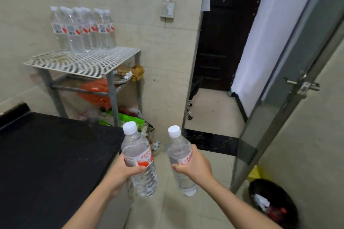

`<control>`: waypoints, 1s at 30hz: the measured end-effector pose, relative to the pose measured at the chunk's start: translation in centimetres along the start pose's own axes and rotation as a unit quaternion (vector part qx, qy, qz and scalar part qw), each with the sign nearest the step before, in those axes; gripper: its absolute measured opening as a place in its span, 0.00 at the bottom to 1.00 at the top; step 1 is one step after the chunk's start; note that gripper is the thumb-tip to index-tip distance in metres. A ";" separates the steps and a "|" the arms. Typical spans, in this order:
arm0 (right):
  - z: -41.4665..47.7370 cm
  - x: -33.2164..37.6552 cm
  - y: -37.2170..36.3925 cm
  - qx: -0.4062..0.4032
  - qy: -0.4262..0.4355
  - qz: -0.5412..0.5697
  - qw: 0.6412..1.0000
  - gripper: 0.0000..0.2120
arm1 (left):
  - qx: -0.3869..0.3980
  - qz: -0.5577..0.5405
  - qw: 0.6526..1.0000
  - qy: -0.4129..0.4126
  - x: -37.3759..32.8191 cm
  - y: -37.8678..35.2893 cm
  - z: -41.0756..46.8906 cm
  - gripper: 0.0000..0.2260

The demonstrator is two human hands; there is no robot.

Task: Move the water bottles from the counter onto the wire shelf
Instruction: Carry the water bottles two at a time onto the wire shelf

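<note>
Two are being carried at once! A clear plastic water bottle with a white cap and red label point(138, 147) is gripped round its middle by the left hand point(122, 171), fingers wrapped over the label. A second, matching clear bottle point(178, 152) is clasped the same way by the right hand point(194, 163). Both are held upright in the air, well short of the white wire shelf point(83, 64) and below its level. A cluster of like bottles point(83, 29) is already stood along the back of that shelf. No bottles are seen on the visible part of the black counter point(52, 154), short of the shelf. Most of the job is judged done; these two are left to set down.
</note>
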State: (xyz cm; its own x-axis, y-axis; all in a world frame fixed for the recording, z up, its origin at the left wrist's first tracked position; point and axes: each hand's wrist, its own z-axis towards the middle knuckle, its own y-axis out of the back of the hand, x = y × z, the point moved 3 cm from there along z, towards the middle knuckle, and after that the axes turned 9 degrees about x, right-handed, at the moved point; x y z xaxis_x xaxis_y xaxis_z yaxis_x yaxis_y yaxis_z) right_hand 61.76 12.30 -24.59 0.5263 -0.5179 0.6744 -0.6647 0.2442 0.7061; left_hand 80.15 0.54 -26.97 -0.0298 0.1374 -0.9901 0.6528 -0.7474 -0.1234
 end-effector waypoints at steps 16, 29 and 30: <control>20.4 2.7 6.8 -0.036 -0.040 -0.006 0.999 0.30 | 0.054 -0.031 0.998 0.012 -3.2 3.0 23.7 0.28; 45.3 16.0 13.4 0.033 0.207 0.062 0.976 0.27 | -0.169 0.056 0.977 -0.120 -15.5 9.6 37.2 0.48; 46.4 17.4 13.8 0.039 0.230 0.082 0.969 0.27 | -0.192 0.071 0.969 -0.135 -17.0 10.1 37.4 0.46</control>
State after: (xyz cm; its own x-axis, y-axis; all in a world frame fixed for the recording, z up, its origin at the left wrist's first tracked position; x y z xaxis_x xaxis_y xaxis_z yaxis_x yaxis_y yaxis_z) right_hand 37.12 -31.31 -13.12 0.5795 -0.0529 0.8132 -0.7874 0.2207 0.5755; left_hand 58.94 -33.62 -13.90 -0.0825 -0.1632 -0.9831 0.8972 -0.4416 -0.0020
